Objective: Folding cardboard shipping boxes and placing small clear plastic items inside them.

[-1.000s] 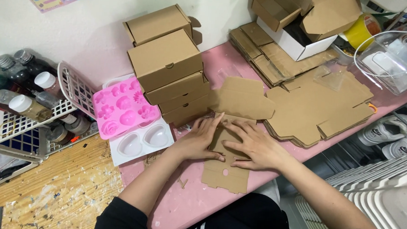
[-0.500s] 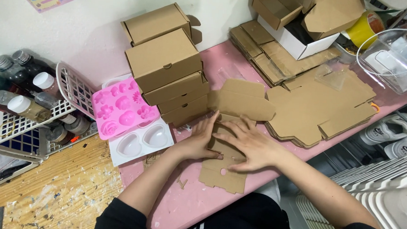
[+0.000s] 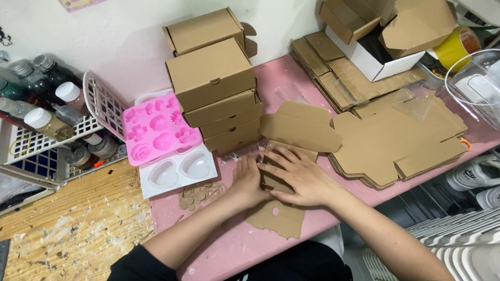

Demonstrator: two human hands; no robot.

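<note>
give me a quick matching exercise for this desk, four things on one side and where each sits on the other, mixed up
Things:
1. flat brown cardboard box blank
2. pink silicone flower mould
3. stack of folded brown cardboard boxes
4. yellow tape roll

Places:
A. far right of the desk, beside a clear plastic tub
B. against the wall, behind the hands
C. under the left hand and right hand
D. overlapping a white heart-shaped mould tray, next to a white basket

Pairs: 1-C, 2-D, 3-B, 4-A

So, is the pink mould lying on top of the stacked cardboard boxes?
No, the pink mould lies on the table left of the stacked boxes, partly over a white mould.
</note>
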